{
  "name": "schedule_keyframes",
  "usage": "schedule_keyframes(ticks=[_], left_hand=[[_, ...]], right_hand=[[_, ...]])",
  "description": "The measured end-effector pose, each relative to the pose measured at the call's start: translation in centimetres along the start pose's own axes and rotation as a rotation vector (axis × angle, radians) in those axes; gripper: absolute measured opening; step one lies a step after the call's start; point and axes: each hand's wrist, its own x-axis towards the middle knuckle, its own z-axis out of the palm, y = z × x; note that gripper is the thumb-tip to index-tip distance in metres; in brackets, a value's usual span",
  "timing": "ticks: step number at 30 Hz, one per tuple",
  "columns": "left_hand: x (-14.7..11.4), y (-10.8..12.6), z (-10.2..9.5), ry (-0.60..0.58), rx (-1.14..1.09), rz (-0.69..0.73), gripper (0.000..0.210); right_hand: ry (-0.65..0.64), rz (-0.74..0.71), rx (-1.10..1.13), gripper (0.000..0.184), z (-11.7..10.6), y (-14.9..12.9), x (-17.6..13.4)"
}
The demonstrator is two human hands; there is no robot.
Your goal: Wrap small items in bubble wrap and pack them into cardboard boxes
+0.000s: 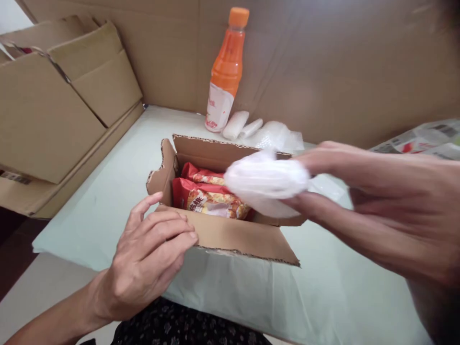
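The right hand (388, 206) pinches a white wad (268, 178) over the open box (210, 152); the left hand (145, 258), fingers loosely spread, touches the near flap (239, 238). Red packets (206, 200) sit inside, an orange bottle (226, 67) beyond.

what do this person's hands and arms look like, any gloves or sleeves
The left hand is bare: no glove, no ring in sight, no sleeve on the visible forearm. The right hand, blurred, is ungloved too. Black clothing with a small pale print shows below.
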Motion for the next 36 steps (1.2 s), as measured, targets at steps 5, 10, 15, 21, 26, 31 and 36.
schedule_keyframes(ticks=[5,10,15,21,26,31,36], left_hand=[[0.1,-0.3,0.3,0.043,-0.061,-0.007,0.028],[0.7,-0.6,0.7,0.104,-0.08,0.006,0.025],[-0.1,-0.7,1.2,0.229,-0.039,-0.07,0.038],[-4.6,-3.1,3.1,0.394,-0.188,-0.476,0.06],[-6.4,-4.7,6.3,0.109,-0.438,-0.756,0.052],[-2.0,-3.5,9.0,0.102,-0.607,-0.72,0.071],[-1.4,-0.8,10.9,0.015,-0.725,-0.657,0.087]], right_hand=[[-0.56,-0.257,-0.276,0.018,4.9,-1.5,4.5],[-0.723,-0.234,-0.428,0.022,9.0,-1.6,5.5],[-0.591,-0.247,-0.265,0.026,5.8,-0.7,4.4],[0.316,0.242,-0.205,0.02,-0.2,4.1,-6.1],[0.061,0.342,0.068,0.032,8.6,7.1,-11.0],[0.132,0.462,0.293,0.045,12.5,8.9,-8.2],[0.267,0.583,0.374,0.044,9.8,11.3,-8.9]])
